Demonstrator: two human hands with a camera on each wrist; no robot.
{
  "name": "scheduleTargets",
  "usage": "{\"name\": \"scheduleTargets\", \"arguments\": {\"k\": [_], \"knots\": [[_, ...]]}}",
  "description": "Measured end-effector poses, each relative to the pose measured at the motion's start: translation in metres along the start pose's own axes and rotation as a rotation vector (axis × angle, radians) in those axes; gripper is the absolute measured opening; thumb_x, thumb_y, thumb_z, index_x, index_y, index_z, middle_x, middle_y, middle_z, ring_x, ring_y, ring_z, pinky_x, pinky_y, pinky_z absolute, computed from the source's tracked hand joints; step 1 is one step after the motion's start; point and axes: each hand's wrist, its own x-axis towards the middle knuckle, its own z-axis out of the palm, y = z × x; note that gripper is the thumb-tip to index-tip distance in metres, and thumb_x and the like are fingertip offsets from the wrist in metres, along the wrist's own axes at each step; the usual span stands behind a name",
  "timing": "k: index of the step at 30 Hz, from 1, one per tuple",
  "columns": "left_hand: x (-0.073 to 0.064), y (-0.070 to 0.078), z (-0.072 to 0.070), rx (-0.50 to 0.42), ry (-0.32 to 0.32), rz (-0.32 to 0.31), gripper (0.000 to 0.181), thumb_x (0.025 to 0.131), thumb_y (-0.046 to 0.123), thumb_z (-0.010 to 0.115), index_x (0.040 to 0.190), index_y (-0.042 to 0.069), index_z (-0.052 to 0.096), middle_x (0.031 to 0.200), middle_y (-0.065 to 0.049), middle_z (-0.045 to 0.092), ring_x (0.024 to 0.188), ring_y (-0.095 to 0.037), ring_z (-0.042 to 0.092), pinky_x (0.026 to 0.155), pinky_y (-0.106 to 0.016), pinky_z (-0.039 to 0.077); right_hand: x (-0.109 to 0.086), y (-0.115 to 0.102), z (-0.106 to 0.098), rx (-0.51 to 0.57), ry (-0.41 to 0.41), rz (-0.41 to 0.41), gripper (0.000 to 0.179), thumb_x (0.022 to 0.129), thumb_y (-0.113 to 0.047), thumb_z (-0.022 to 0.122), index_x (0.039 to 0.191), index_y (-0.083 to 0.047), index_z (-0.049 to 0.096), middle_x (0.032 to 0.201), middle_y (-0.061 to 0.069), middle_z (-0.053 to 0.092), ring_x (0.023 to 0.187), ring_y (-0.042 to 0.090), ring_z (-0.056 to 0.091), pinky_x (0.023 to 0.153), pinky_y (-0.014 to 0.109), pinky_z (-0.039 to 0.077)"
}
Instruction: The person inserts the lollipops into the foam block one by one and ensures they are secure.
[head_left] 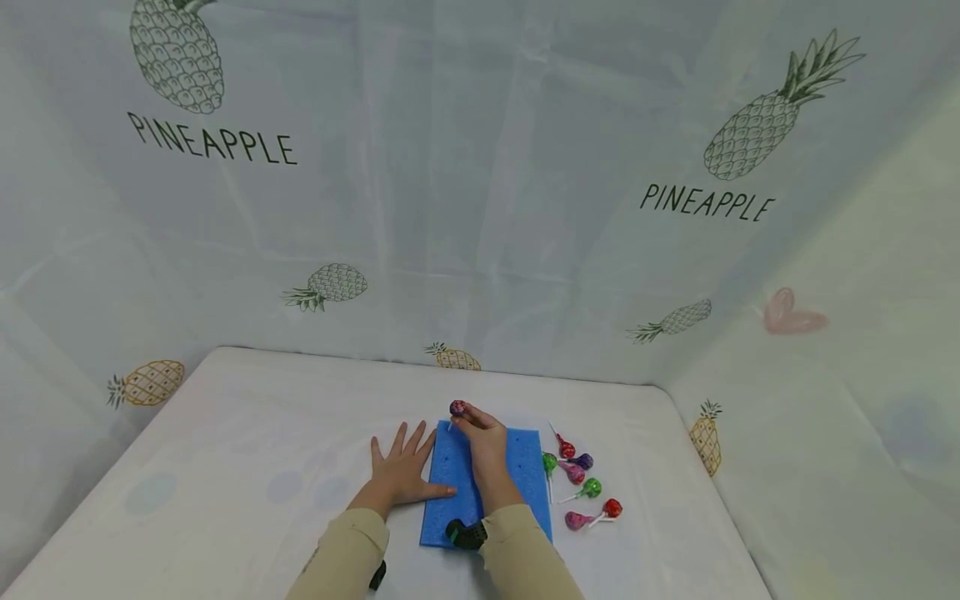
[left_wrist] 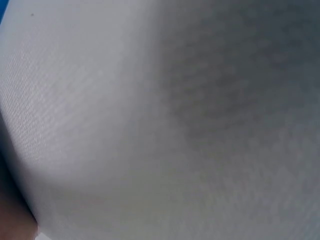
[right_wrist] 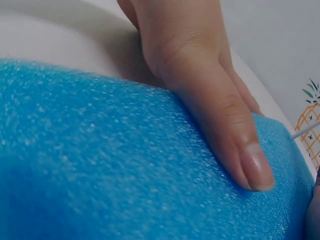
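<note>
A blue foam block lies flat on the white table, a few small dark dots on its top. My left hand is spread beside it, its thumb pressing on the foam's left part; the right wrist view shows this thumb up close. At the foam's far left corner, my right hand pinches a lollipop with a dark red and purple wrapper. Its head is up and its white stick points down at the foam. The left wrist view is mostly pale, blurred cloth.
Right of the foam lie several wrapped lollipops: a red one, a purple one, green ones such as this green lollipop, and pink ones such as this pink lollipop. A pineapple-printed curtain hangs behind the table.
</note>
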Motion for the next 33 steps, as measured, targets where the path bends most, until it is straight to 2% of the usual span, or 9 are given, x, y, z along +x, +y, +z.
{"name": "scheduleTargets", "arguments": {"k": [7,16,33], "knots": [[-0.002,0.000,-0.003,-0.015,-0.003,-0.005,0.122,0.061,0.094,0.048,0.155,0.019,0.029,0.162,-0.006,0.017,0.147,-0.038,0.003,0.102,-0.074,-0.009,-0.001,0.004,0.001,-0.046,-0.011,-0.027,0.035,0.081,0.004,0.076,0.115,0.007,0.068,0.105,0.018,0.071,0.093,0.021,0.070,0.081,0.029,0.055],[-0.003,0.003,-0.005,-0.005,-0.022,-0.009,0.120,0.063,0.092,0.050,0.155,0.019,0.028,0.162,-0.006,0.015,0.147,-0.037,0.001,0.102,-0.074,-0.009,-0.001,0.003,0.002,-0.008,0.008,-0.034,0.035,0.080,0.008,0.075,0.114,0.008,0.067,0.105,0.020,0.070,0.093,0.020,0.070,0.080,0.028,0.055],[-0.003,0.005,-0.010,-0.006,-0.024,-0.006,0.116,0.066,0.088,0.055,0.155,0.019,0.028,0.162,-0.006,0.015,0.147,-0.037,0.000,0.103,-0.074,-0.007,0.002,0.006,0.005,-0.045,-0.004,-0.035,0.032,0.083,0.008,0.072,0.115,0.007,0.068,0.104,0.022,0.070,0.092,0.023,0.071,0.077,0.028,0.056]]}}
